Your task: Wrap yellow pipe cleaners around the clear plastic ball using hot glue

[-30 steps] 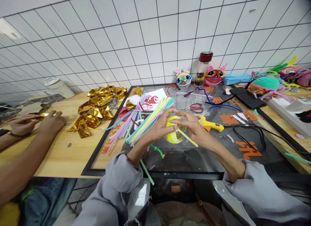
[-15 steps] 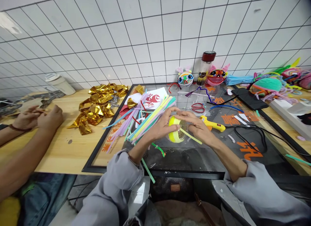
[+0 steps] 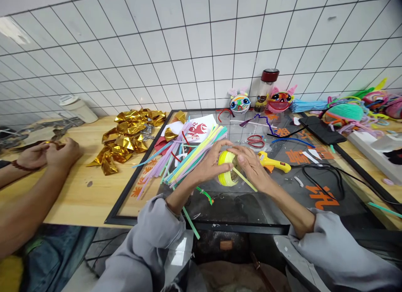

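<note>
One yellow-banded container (image 3: 228, 179) sits between both hands' fingers (image 3: 249, 161).

The right hand (image 3: 253, 168) has drawn its fingers (image 3: 241, 158) back across the yellow-wound piece (image 3: 226, 174).

Craft workshop: glue gun (image 3: 278, 164), scissors (image 3: 255, 141), pipe cleaners (image 3: 194, 158), gold foil (image 3: 128, 137).

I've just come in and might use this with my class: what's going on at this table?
Someone in grey sleeves has a yellow-wrapped round object in the left hand; the right hand is close at its right side, its grip hard to see. A thin yellow strip sticks out below that hand. Pastel strips lie to the left, a yellow glue gun to the right. Further left, another person's hands are together at something gold.
</note>
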A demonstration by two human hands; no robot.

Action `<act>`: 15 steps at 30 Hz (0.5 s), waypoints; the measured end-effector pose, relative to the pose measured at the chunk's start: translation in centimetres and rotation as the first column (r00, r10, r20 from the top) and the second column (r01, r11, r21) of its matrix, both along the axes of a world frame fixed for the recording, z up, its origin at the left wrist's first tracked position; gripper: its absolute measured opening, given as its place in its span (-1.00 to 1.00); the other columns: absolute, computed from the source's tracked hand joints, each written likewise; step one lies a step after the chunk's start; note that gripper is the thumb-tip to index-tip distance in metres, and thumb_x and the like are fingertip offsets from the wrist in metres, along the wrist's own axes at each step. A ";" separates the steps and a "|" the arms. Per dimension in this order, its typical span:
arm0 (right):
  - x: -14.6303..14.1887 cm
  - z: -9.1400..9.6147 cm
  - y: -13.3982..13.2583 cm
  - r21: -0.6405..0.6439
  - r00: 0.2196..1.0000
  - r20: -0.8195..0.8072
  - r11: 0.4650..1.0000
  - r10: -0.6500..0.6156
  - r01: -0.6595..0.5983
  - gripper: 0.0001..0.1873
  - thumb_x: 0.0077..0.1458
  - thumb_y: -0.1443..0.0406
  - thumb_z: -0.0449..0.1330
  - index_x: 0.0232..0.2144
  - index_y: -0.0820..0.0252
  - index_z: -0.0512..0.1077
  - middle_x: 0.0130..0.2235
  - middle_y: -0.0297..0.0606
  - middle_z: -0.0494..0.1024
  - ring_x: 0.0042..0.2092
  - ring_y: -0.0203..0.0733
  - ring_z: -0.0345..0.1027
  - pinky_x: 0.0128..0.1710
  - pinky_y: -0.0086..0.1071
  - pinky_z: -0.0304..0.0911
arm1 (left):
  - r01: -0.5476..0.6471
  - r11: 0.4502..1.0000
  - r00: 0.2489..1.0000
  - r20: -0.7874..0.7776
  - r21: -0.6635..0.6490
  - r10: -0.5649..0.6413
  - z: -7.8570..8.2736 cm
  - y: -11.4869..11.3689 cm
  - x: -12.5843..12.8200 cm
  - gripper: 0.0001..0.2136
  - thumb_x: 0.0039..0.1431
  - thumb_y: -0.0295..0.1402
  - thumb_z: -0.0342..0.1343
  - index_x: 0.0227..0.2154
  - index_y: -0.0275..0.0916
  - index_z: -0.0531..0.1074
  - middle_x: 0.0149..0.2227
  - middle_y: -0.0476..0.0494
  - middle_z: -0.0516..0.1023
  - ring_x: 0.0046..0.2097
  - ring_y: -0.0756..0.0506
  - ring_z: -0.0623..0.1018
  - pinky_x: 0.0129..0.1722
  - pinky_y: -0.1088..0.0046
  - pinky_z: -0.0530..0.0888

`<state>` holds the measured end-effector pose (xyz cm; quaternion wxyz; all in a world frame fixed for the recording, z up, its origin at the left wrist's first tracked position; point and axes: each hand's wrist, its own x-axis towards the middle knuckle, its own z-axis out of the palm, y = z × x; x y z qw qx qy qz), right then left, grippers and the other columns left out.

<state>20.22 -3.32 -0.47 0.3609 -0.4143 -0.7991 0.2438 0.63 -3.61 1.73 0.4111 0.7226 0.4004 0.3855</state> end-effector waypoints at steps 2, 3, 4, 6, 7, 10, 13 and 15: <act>0.3 -0.5 0.5 -0.040 0.999 0.037 0.999 -0.034 0.036 -0.24 0.34 -0.17 -0.32 0.14 0.02 0.45 0.14 -0.10 0.48 0.20 0.05 0.28 0.21 0.09 0.14 | -0.008 1.000 1.000 0.001 -0.012 0.008 -0.1 0.0 0.0 -0.42 0.06 -0.29 0.21 0.15 -0.18 0.20 0.19 -0.24 0.32 0.01 -0.19 0.44 0.03 0.26 0.42; 0.5 -0.7 0.7 -0.062 0.997 0.062 0.997 -0.039 0.043 -0.23 0.33 -0.18 -0.33 0.13 0.02 0.46 0.13 -0.10 0.49 0.18 0.07 0.30 0.18 0.09 0.17 | -0.009 1.000 1.000 0.006 -0.014 0.009 -0.1 0.0 -0.1 -0.42 0.06 -0.28 0.21 0.15 -0.18 0.20 0.19 -0.24 0.32 0.00 -0.18 0.45 0.02 0.26 0.42; 0.6 -0.8 0.8 -0.073 0.996 0.083 0.996 -0.039 0.045 -0.22 0.33 -0.18 -0.34 0.13 0.03 0.46 0.12 -0.10 0.50 0.17 0.08 0.31 0.17 0.10 0.19 | -0.010 1.000 1.000 0.014 -0.016 0.010 -0.2 0.1 -0.1 -0.43 0.06 -0.28 0.22 0.14 -0.18 0.20 0.19 -0.24 0.32 -0.01 -0.18 0.45 0.00 0.27 0.42; 0.7 -1.0 0.8 -0.052 0.994 0.103 0.998 -0.030 0.036 -0.22 0.33 -0.18 -0.34 0.15 0.02 0.44 0.13 -0.09 0.49 0.18 0.08 0.31 0.16 0.09 0.20 | -0.009 1.000 1.000 0.028 -0.025 0.010 -0.2 0.1 -0.1 -0.43 0.06 -0.28 0.23 0.14 -0.17 0.21 0.17 -0.22 0.34 -0.04 -0.16 0.46 -0.03 0.29 0.43; 0.8 -1.1 0.8 -0.022 0.994 0.106 0.999 -0.028 0.031 -0.23 0.33 -0.17 -0.34 0.16 0.02 0.43 0.15 -0.09 0.48 0.19 0.08 0.30 0.17 0.09 0.20 | -0.010 0.999 0.999 0.030 -0.033 0.011 -0.2 0.0 -0.1 -0.43 0.06 -0.28 0.23 0.14 -0.17 0.22 0.14 -0.21 0.36 -0.06 -0.15 0.46 -0.05 0.30 0.44; 0.5 -0.8 0.3 0.100 0.991 0.130 0.995 -0.041 0.028 -0.26 0.35 -0.15 -0.32 0.20 0.02 0.40 0.21 -0.05 0.42 0.25 0.13 0.23 0.18 0.13 0.18 | -0.011 0.999 0.999 0.045 -0.047 0.013 -0.1 0.0 0.0 -0.42 0.06 -0.29 0.24 0.15 -0.17 0.23 0.01 -0.17 0.43 -0.09 -0.15 0.48 -0.07 0.30 0.45; 0.2 -0.2 -0.4 0.276 0.989 0.137 0.961 -0.054 0.014 -0.34 0.37 -0.10 -0.23 0.20 0.05 0.39 0.25 -0.03 0.37 0.29 0.17 0.16 0.22 0.18 0.13 | -0.003 0.999 0.997 0.072 -0.040 0.006 -0.2 0.1 -0.1 -0.43 0.06 -0.29 0.25 0.15 -0.16 0.24 -0.05 -0.15 0.45 -0.05 -0.18 0.48 -0.04 0.27 0.46; 0.3 0.5 -1.0 0.388 0.997 0.073 0.922 -0.025 -0.005 -0.40 0.39 -0.02 -0.20 0.22 0.06 0.37 0.27 -0.04 0.34 0.30 0.14 0.17 0.25 0.17 0.13 | -0.002 0.999 0.997 0.077 -0.043 0.005 -0.3 0.1 -0.1 -0.42 0.07 -0.28 0.25 0.16 -0.16 0.24 -0.04 -0.15 0.46 -0.03 -0.19 0.48 -0.02 0.26 0.46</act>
